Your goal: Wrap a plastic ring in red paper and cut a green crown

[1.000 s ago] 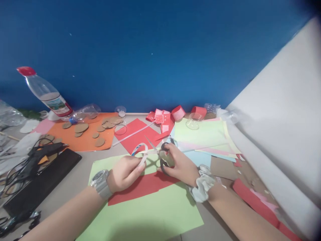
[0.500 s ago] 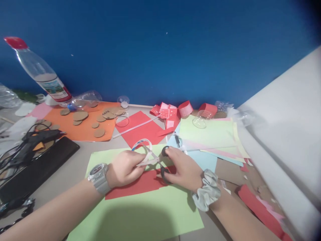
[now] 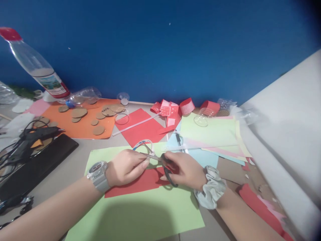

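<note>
My left hand, with a grey watch on its wrist, pinches a thin curled white strip with blue and red print. My right hand, with a grey scrunchie at the wrist, grips black-handled scissors. The blades are closed and point left, right at the strip by my left fingertips. Both hands hover over a red paper piece lying on a light green sheet.
A tilted plastic bottle with a red cap stands at the far left. An orange sheet carries several cardboard discs. A black glue gun and cables lie left. Stacked pastel papers and red paper loops lie ahead. A white board slopes on the right.
The scissor blades were open and are now closed and lowered toward the strip. Both hands have dropped slightly toward me. The camera has tilted, shifting the scene.
</note>
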The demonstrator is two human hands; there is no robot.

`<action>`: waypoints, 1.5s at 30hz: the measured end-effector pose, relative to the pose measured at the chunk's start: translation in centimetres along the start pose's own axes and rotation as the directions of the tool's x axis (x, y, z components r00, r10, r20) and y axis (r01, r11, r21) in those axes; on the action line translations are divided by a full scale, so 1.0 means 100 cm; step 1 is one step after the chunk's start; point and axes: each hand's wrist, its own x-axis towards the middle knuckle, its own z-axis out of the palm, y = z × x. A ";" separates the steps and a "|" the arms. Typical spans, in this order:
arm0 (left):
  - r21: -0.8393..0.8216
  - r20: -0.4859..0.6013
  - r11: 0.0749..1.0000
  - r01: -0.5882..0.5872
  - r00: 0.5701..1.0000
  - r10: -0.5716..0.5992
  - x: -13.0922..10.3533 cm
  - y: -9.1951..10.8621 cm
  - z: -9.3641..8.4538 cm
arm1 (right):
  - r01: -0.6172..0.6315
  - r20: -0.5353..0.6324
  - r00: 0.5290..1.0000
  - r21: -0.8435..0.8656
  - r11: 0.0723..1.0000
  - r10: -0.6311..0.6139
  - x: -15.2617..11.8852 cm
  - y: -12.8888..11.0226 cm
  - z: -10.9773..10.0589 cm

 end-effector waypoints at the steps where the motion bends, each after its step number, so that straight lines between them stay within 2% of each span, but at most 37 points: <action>1: -0.012 0.004 1.000 -0.002 1.000 0.002 0.001 0.000 0.000 | -0.004 0.005 1.000 0.009 1.000 0.003 0.000 0.001 0.000; 12: -0.066 0.061 0.997 0.037 0.998 -0.033 0.001 0.001 0.000 | -0.030 0.004 1.000 0.058 0.998 0.030 0.001 0.001 0.000; 21: -0.067 0.050 0.997 0.028 0.998 -0.025 0.000 0.001 0.000 | -0.022 -0.046 0.999 0.138 0.990 0.028 -0.001 0.009 0.002; 24: -0.089 0.008 0.991 0.100 0.995 -0.100 0.000 0.000 0.001 | -0.043 -0.087 0.995 0.115 0.992 0.053 -0.002 0.008 0.002; 26: -0.152 -0.059 0.967 0.204 0.975 -0.215 0.000 -0.001 0.002 | -0.039 -0.115 0.992 0.052 0.998 0.044 -0.003 0.007 0.003; 29: -0.349 -0.186 0.892 0.289 0.911 -0.368 0.003 -0.004 0.000 | -0.006 -0.173 0.985 -0.112 0.994 -0.013 -0.004 0.005 0.006; 32: -0.502 -0.296 0.825 0.258 0.846 -0.444 0.005 -0.007 -0.004 | 0.010 -0.250 0.965 -0.256 0.967 -0.076 -0.003 0.007 0.009; 35: -0.540 -0.402 0.817 0.202 0.791 -0.461 0.004 -0.011 -0.008 | -0.001 -0.275 0.955 -0.385 0.923 -0.114 -0.001 0.008 0.011; 37: -0.483 -0.417 0.857 0.181 0.813 -0.406 0.004 -0.012 -0.010 | -0.009 -0.260 0.958 -0.446 0.895 -0.120 0.000 0.007 0.012; 39: -0.380 -0.346 0.906 0.184 0.880 -0.324 0.004 -0.011 -0.010 | -0.009 -0.248 0.961 -0.466 0.885 -0.121 0.001 0.006 0.012; 41: -0.283 -0.262 0.942 0.183 0.929 -0.260 0.005 -0.009 -0.009 | -0.002 -0.242 0.962 -0.462 0.887 -0.124 0.001 0.004 0.012; 43: -0.200 -0.231 0.963 0.180 0.947 -0.225 0.006 -0.006 -0.009 | 0.002 -0.243 0.962 -0.458 0.889 -0.127 0.001 0.003 0.012; 45: -0.112 -0.250 0.979 0.173 0.948 -0.196 0.006 -0.004 -0.009 | 0.002 -0.246 0.960 -0.464 0.886 -0.131 0.001 0.003 0.012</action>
